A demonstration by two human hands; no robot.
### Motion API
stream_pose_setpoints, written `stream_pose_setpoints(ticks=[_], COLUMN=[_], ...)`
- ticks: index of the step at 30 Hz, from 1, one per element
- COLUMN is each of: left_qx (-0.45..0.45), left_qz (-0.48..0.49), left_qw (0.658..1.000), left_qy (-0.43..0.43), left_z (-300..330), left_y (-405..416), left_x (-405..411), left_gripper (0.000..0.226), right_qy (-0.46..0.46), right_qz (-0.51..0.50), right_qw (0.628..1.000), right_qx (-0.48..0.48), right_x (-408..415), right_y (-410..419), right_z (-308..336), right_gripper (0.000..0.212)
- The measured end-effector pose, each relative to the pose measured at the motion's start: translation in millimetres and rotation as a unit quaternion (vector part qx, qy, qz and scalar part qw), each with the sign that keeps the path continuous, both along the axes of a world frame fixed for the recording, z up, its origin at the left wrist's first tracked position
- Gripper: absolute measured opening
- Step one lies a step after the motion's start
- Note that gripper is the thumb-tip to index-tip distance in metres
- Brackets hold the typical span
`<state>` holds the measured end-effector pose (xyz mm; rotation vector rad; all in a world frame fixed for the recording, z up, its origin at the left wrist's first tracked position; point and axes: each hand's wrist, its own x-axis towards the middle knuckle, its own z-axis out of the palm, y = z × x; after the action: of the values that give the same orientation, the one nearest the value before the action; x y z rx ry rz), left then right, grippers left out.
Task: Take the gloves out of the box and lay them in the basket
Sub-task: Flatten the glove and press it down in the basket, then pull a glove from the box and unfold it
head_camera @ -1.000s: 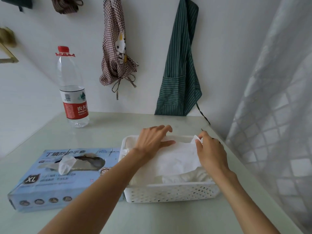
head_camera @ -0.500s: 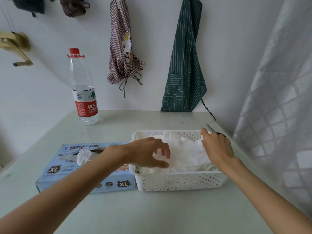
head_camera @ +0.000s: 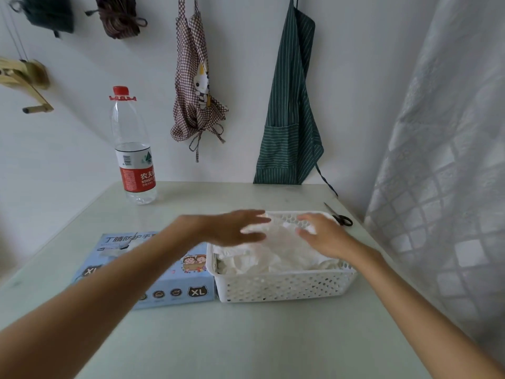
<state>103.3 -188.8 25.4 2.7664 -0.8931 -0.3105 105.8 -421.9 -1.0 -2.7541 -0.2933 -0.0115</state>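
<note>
Both forearms are bare from the frame's edge to the wrist, with no sleeve, watch, band or ring in view. The left hand (head_camera: pixel 232 228) and right hand (head_camera: pixel 323 236) wear no gloves. Motion blur softens the fingers, so nails cannot be made out.

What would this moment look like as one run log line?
stage: laying gloves | left hand: open above gloves | right hand: open on gloves | basket: holds gloves | box: left of basket
</note>
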Motion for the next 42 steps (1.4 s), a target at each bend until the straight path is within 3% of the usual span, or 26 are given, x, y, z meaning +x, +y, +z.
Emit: stream_pose_setpoints(ticks=[2, 4, 8, 12, 19, 22, 26, 29, 32, 37, 42], left_qx=[0.110, 0.191, 0.275, 0.296, 0.227, 0.197, 0.077, 0.003, -0.071, -0.113, -0.124], left_qz=[0.004, 0.036, 0.061, 0.062, 0.105, 0.141, 0.183, 0.243, 0.272, 0.287, 0.312], left_qw=[0.994, 0.981, 0.959, 0.953, 0.968, 0.969, 0.979, 0.969, 0.959, 0.950, 0.941], left_qy=[-0.021, -0.021, 0.013, -0.023, -0.038, -0.052, -0.041, -0.054, 0.022, 0.052, -0.042], left_z=[-31, -48, -52, -65, -35, -21, -14, -17, -19, -31, -45], left_y=[-11, -13, -15, -16, -8, 18, 72, 127, 174, 197, 195], left_x=[2, 7, 9, 7, -4, -16, -25, -39, -52, -59, -50], left_gripper=[0.078, 0.092, 0.094, 0.087, 0.104, 0.089, 0.059, 0.046, 0.041, 0.048, 0.027], right_qy=[0.139, 0.207, 0.231, 0.247, 0.153, 0.093, 0.099, -0.017, -0.121, -0.114, -0.088], right_qz=[0.030, 0.022, 0.019, 0.025, 0.016, 0.034, 0.063, 0.075, 0.133, 0.197, 0.172], right_qw=[0.981, 0.964, 0.954, 0.947, 0.970, 0.979, 0.982, 0.994, 0.984, 0.974, 0.981], right_qx=[-0.134, -0.164, -0.192, -0.201, -0.190, -0.180, -0.149, -0.080, 0.017, -0.002, 0.010], right_x=[0, 1, 7, 11, 9, 7, -1, -13, -30, -36, -26], right_y=[7, 5, 1, 1, -2, 13, 44, 90, 146, 214, 239], right_z=[-12, -16, -21, -32, -15, -3, 4, 2, 5, -14, -39], right_gripper=[0.071, 0.086, 0.106, 0.113, 0.091, 0.073, 0.063, 0.050, 0.035, 0.031, 0.021])
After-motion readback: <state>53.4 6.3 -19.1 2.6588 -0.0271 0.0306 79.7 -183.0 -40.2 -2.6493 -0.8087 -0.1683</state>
